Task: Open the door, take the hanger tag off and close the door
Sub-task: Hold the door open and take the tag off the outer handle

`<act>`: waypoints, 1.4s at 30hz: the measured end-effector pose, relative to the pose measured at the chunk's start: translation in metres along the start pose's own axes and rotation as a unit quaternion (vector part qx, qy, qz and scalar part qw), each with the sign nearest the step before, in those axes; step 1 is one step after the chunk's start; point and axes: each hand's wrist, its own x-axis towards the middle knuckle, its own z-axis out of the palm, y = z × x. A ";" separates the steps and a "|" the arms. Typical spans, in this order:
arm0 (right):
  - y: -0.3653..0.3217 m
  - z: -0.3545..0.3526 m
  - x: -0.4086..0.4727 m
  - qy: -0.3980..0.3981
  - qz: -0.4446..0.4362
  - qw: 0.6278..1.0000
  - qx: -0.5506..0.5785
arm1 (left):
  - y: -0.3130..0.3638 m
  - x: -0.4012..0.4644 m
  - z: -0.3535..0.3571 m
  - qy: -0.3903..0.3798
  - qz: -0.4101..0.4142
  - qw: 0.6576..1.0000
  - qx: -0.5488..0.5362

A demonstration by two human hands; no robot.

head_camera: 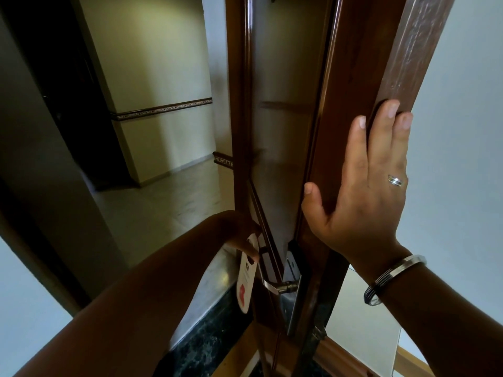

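Observation:
The dark brown wooden door (351,77) stands ajar, its edge facing me. My right hand (364,191) lies flat against the door's edge, fingers spread, thumb wrapped round the inner side; it wears a ring and a metal bracelet. My left hand (245,238) reaches through the gap to the outer side and pinches the top of the white hanger tag (245,281), which has a red mark low down. The tag hangs by the outer metal lever handle (275,284). Most of my left fingers are hidden behind the tag and door.
Beyond the gap lies a corridor with cream walls (152,63), a dark patterned trim band (163,107) and a pale tiled floor (163,202). A dark doorway (62,91) is at the left. A light wall (457,131) is on the right.

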 end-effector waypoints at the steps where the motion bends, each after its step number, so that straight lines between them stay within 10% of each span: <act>1: 0.000 0.001 -0.001 -0.002 0.002 1.000 -0.003 | -0.004 0.000 0.004 0.005 -0.002 1.000 0.011; 17: -0.053 0.006 0.007 -0.003 0.001 1.000 0.031 | -0.055 -0.071 0.064 0.113 -0.090 0.989 0.018; 42: -0.260 0.071 0.044 -0.084 -0.143 0.983 0.084 | -0.075 -0.273 0.105 0.279 -0.357 0.879 -0.151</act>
